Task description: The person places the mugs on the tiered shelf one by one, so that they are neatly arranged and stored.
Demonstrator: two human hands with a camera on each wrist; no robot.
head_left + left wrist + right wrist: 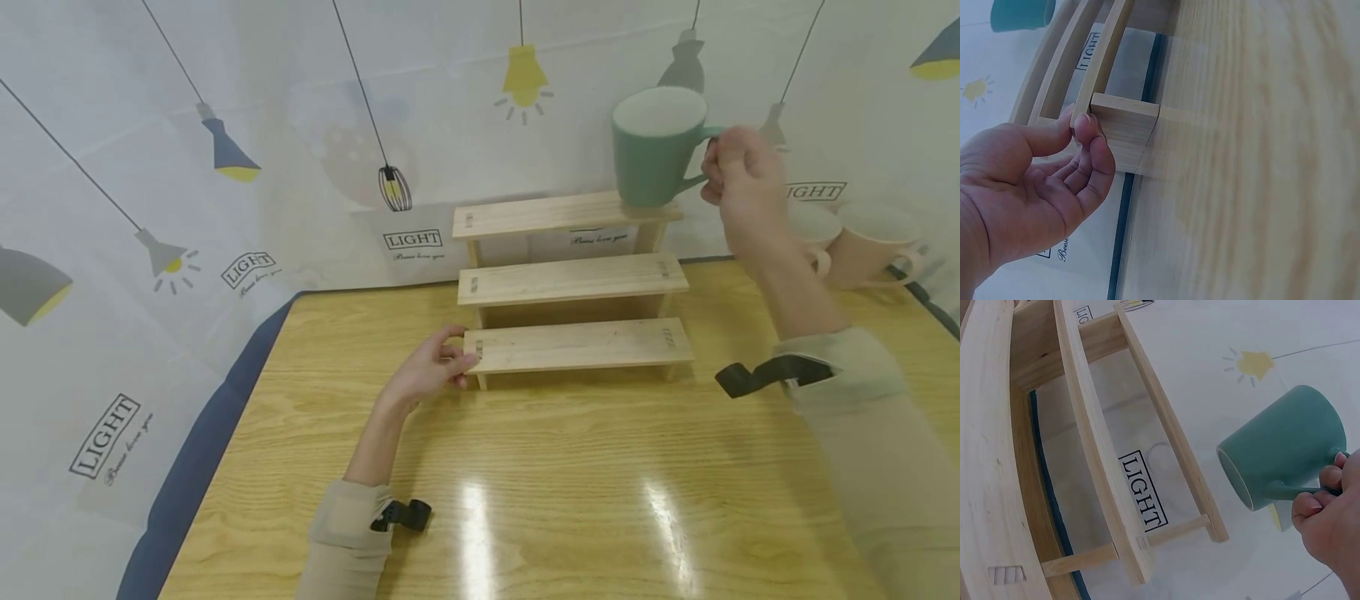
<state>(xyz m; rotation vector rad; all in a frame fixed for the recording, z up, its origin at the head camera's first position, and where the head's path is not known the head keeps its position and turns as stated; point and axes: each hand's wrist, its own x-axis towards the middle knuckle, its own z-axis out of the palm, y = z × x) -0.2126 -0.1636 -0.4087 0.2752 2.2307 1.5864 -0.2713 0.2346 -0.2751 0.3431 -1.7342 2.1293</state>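
A wooden table (570, 467) filled the lower half of the head view, backed by a white backdrop printed with hanging lamps (225, 150). At centre stood a three-tier wooden step shelf (573, 287), its tiers rising toward the backdrop. The green mug (656, 154) was in the upper right of the frame, at the right end of the top tier, its base seemingly just touching or just above the board; which of the two could not be told. The right hand (742, 183) had its fingers curled round the mug's handle, keeping the cup upright, probably so it would sit flat on the narrow board. At the right edge, two pale pink mugs (862, 242) stood on the table behind that forearm. The left hand (435, 371), at centre left, pinched the left end of the lowest tier between thumb and fingertips, apparently bracing the light shelf against shifting.
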